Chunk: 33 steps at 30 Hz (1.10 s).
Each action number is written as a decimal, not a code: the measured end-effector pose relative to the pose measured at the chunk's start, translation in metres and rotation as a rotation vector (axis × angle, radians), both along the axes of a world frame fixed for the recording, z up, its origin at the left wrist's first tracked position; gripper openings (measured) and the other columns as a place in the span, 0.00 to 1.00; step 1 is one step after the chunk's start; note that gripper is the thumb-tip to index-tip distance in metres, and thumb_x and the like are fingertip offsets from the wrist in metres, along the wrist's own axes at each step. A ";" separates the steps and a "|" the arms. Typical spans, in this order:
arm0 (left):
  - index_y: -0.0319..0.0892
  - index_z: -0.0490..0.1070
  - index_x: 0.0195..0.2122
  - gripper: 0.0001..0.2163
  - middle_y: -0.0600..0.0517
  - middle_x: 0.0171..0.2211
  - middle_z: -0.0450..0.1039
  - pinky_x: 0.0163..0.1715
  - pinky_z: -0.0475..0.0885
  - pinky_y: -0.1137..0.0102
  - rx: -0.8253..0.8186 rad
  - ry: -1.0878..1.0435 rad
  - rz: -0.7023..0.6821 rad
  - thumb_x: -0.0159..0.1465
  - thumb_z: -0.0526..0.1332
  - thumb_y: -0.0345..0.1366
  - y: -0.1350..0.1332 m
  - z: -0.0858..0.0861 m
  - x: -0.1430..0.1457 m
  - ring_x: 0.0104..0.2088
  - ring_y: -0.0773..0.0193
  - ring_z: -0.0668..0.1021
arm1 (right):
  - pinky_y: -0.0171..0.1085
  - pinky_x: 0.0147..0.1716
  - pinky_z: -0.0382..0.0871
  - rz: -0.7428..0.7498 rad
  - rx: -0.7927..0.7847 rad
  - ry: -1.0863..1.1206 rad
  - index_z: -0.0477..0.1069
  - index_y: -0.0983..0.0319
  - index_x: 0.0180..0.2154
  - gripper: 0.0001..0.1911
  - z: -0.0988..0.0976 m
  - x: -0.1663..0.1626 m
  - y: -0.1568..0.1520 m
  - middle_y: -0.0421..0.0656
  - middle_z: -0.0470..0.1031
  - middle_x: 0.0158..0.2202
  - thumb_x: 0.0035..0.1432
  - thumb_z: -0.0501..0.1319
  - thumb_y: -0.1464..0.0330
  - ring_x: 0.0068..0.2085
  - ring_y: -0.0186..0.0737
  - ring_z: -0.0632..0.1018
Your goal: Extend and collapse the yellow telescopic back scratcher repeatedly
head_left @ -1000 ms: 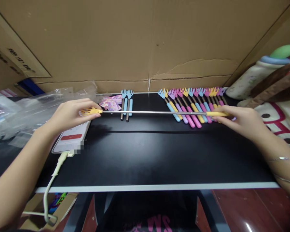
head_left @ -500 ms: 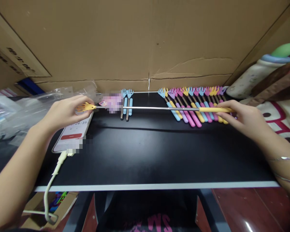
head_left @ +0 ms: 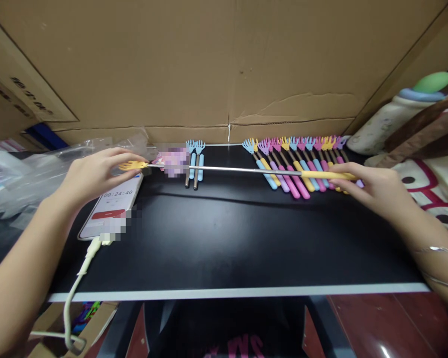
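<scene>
While left hand (head_left: 97, 174) and right hand (head_left: 375, 188) clamp a yellow scratcher (head_left: 227, 169), it hangs above a black table (head_left: 227, 253)

Left pinches the claw (head_left: 130, 165), right the handle (head_left: 321, 175). Beside the left lie plastic packaging (head_left: 56, 164) and a phone (head_left: 108, 201); between grips, two blue scratchers (head_left: 201, 160); beyond the right, a scratcher row (head_left: 301, 188). Below the left, a cardboard box (head_left: 99, 328) holds coloured items (head_left: 86, 315)

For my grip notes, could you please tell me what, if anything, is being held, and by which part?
A yellow back scratcher: the left hand holds its claw end, the right hand its yellow handle.
</scene>
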<state>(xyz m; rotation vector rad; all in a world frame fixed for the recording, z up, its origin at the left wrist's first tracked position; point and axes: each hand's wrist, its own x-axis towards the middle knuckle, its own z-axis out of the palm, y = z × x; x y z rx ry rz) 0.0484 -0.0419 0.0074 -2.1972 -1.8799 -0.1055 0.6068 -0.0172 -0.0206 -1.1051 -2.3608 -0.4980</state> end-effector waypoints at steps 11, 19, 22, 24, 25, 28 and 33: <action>0.45 0.69 0.54 0.18 0.50 0.54 0.67 0.36 0.62 0.74 -0.031 -0.068 -0.099 0.71 0.48 0.46 -0.007 0.002 0.007 0.41 0.63 0.73 | 0.32 0.23 0.64 -0.059 -0.123 0.050 0.76 0.62 0.41 0.22 -0.001 0.001 0.001 0.43 0.79 0.28 0.64 0.52 0.53 0.21 0.35 0.74; 0.46 0.70 0.53 0.18 0.49 0.51 0.69 0.38 0.63 0.73 0.052 -0.120 -0.188 0.71 0.48 0.47 -0.005 -0.003 0.011 0.40 0.64 0.72 | 0.32 0.23 0.62 -0.004 -0.229 0.121 0.75 0.63 0.39 0.19 0.005 -0.021 -0.005 0.42 0.78 0.26 0.64 0.54 0.55 0.20 0.33 0.71; 0.46 0.71 0.54 0.18 0.49 0.50 0.70 0.37 0.63 0.73 0.015 -0.154 -0.263 0.71 0.48 0.46 -0.003 -0.008 0.017 0.35 0.67 0.72 | 0.32 0.23 0.61 -0.006 -0.223 0.126 0.75 0.63 0.38 0.20 0.005 -0.022 -0.005 0.43 0.78 0.28 0.64 0.54 0.55 0.21 0.33 0.71; 0.47 0.71 0.54 0.18 0.49 0.50 0.71 0.37 0.63 0.73 -0.005 -0.167 -0.284 0.71 0.48 0.46 -0.002 -0.010 0.018 0.34 0.67 0.72 | 0.32 0.22 0.61 -0.006 -0.202 0.127 0.76 0.64 0.39 0.20 0.004 -0.022 -0.004 0.44 0.79 0.28 0.64 0.53 0.56 0.21 0.33 0.71; 0.47 0.71 0.54 0.18 0.49 0.50 0.71 0.37 0.63 0.73 -0.011 -0.176 -0.290 0.71 0.48 0.46 -0.002 -0.011 0.018 0.34 0.66 0.72 | 0.32 0.22 0.61 -0.006 -0.190 0.132 0.76 0.64 0.39 0.20 0.003 -0.021 -0.003 0.44 0.79 0.28 0.64 0.53 0.56 0.21 0.33 0.71; 0.45 0.72 0.54 0.19 0.49 0.49 0.71 0.38 0.63 0.73 -0.022 -0.204 -0.320 0.70 0.50 0.46 0.000 -0.013 0.016 0.34 0.66 0.73 | 0.32 0.22 0.62 -0.009 -0.175 0.144 0.76 0.64 0.40 0.18 0.002 -0.018 -0.002 0.44 0.79 0.29 0.64 0.54 0.58 0.21 0.33 0.72; 0.45 0.72 0.53 0.20 0.49 0.47 0.73 0.36 0.63 0.73 -0.034 -0.210 -0.330 0.70 0.48 0.48 0.000 -0.017 0.018 0.32 0.67 0.73 | 0.33 0.25 0.64 -0.008 -0.103 0.192 0.76 0.66 0.39 0.18 0.000 -0.018 0.000 0.47 0.80 0.32 0.64 0.55 0.58 0.25 0.36 0.75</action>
